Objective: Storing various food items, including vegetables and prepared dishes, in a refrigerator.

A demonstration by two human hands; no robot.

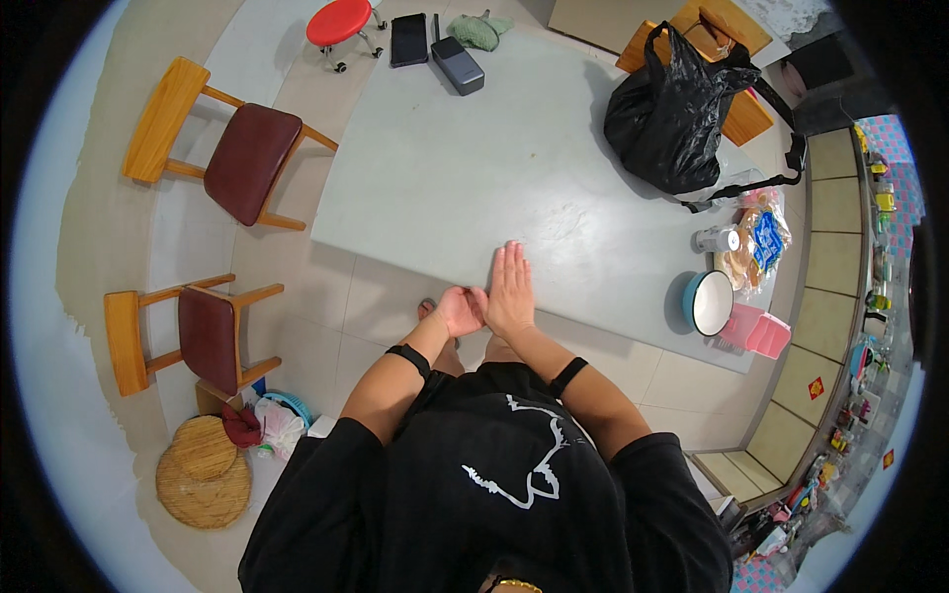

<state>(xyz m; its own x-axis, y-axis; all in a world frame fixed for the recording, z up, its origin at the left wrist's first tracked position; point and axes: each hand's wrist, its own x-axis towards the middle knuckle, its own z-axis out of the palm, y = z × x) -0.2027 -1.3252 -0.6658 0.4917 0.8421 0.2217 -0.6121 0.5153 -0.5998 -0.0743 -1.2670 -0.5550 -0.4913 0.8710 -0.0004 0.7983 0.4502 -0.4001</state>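
Note:
Both hands meet at the near edge of a grey table [474,185], in front of my body. My right hand [510,289] is held flat, fingers straight and pointing away from me, with nothing visible in it. Against its left side rests my left hand [461,310], its fingers curled and partly out of sight. Whether those fingers close fully is hidden. Black bands circle both forearms. Farther right on the table stand a blue enamel bowl [708,302] with a white inside, a pink plastic basket [755,330] and a white canister [717,239].
A black plastic bag [667,118] and packaged bread [756,248] occupy the right side. Along the far edge lie a smartphone [409,40], a grey power bank [458,67] and a green cloth [480,31]. Chairs [252,163] and a red stool [339,22] stand left.

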